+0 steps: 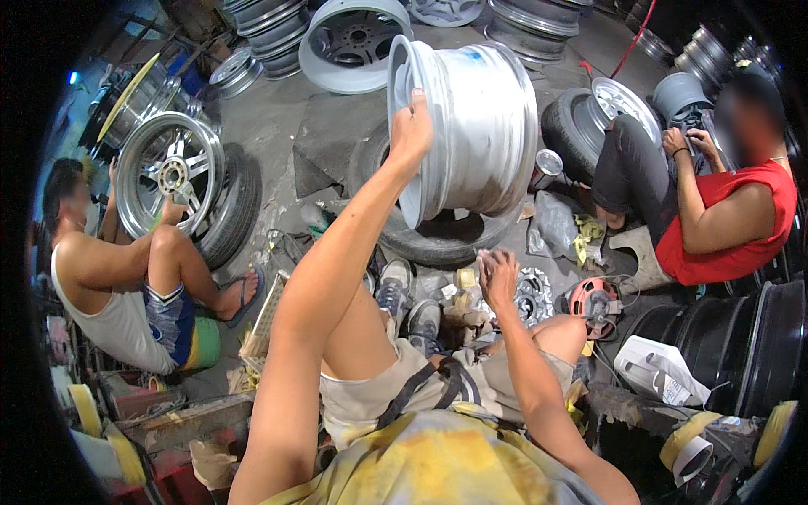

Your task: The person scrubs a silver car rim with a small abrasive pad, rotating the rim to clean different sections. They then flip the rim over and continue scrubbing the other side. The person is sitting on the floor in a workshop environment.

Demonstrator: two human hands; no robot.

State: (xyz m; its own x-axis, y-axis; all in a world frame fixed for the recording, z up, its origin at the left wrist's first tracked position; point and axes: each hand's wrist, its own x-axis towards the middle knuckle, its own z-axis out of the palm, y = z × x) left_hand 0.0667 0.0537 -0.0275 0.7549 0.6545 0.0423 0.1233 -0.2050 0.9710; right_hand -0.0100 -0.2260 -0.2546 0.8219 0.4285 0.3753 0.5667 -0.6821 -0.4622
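A silver-grey wheel rim [484, 126] stands on edge in front of me, over a black tire [429, 248] that lies on the floor. My left hand [411, 126] is closed on the left lip of this rim, its arm stretched out. Below the rim, my right hand [499, 276] is raised with its fingers apart and holds nothing. Just beyond my right hand lies a shiny patterned round metal piece [532, 296]. Scraps and small boxes [465, 286] litter the floor between my shoes and that hand.
At left a person in a white top [114, 311] handles a spoked rim [171, 175] by a tire. Another person in red [741, 219] sits at right. Stacked rims [269, 34] stand behind. A can [547, 167], plastic bag [551, 225] and red reel [593, 303] lie right.
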